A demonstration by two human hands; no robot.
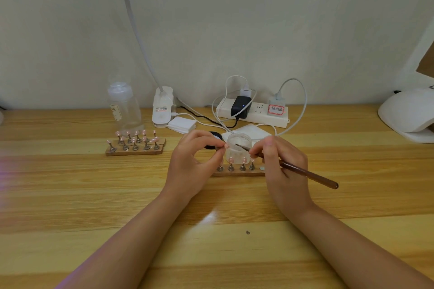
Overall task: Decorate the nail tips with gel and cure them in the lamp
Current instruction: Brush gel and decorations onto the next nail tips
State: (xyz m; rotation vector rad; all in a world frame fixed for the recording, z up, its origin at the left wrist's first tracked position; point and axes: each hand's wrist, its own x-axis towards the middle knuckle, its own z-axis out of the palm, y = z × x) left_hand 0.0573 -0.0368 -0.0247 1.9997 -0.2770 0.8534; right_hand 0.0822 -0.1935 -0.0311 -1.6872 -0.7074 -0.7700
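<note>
Pinching one pink nail tip (226, 146) between thumb and fingers, the left hand (195, 162) is held above the worktop (94, 195), just beside a small clear jar (239, 145). A brown brush (291, 169) is gripped by the right hand (281, 162) like a pen, and its fine point is held at the jar's mouth. The decorating step seems to be in hand, with gel probably being taken up. Four more tips are standing on the near wooden holder (237, 173); one place is empty. Next, a steady stroke on the small tip is needed. The white curing lamp (408, 117) is placed well apart, at the far right.
</note>
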